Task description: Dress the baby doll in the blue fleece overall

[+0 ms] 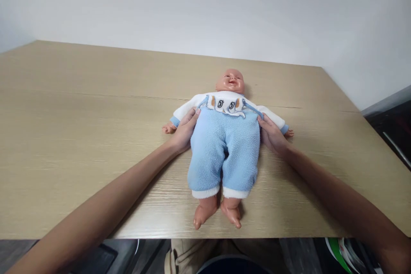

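Note:
A baby doll (231,79) lies on its back on the table, its head away from me and its bare feet towards me. It wears a white long-sleeved top (188,108) with blue cuffs and light blue fleece overalls (208,150) with white hems and an elephant face on the chest. My left hand (186,130) is closed on the overalls' left edge near the waist, thumb on top. On the opposite side my right hand (271,132) pinches the other edge, by the blue strap. Fingers of both hands are partly hidden beneath the fabric.
The wooden table (80,145) reaches back to a white wall (192,8). Its front edge runs just beyond the doll's feet. A dark object (393,128) stands past the right edge. Below the front edge are a grey chair (112,252) and a green-and-white item (338,254).

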The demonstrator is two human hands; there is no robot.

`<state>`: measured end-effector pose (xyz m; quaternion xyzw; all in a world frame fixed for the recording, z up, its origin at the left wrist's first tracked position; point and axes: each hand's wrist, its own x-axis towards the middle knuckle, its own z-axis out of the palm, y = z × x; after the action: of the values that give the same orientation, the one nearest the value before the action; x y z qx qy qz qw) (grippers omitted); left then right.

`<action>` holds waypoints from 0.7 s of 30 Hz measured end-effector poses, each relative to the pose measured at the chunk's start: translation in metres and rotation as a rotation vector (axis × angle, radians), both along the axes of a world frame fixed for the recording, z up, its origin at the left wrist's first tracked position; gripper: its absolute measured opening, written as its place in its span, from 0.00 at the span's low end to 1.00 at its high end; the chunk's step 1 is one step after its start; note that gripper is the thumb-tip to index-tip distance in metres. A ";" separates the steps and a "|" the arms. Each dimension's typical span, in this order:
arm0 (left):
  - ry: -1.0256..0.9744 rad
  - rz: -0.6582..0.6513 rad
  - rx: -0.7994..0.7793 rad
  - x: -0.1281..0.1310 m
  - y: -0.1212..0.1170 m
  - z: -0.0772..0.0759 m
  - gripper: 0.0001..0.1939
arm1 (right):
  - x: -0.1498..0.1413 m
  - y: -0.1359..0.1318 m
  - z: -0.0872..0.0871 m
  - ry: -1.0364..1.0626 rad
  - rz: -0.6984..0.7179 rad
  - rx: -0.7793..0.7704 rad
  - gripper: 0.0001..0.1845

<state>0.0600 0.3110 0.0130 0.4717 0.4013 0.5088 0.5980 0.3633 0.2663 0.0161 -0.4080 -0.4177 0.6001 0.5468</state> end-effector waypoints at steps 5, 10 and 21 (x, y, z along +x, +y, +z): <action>-0.072 -0.074 -0.024 0.004 -0.006 0.002 0.32 | 0.006 0.004 -0.007 -0.062 -0.022 0.034 0.21; 0.124 -0.215 0.084 -0.021 -0.001 0.008 0.25 | 0.033 0.004 -0.005 -0.307 0.095 0.128 0.13; 0.530 -0.401 0.351 -0.053 0.011 0.015 0.25 | 0.048 0.001 -0.003 -0.668 0.255 0.444 0.24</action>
<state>0.0066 0.3218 0.0282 0.7515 0.3484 0.3030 0.4713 0.4116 0.2674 0.0132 -0.3974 -0.7382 0.3932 0.3776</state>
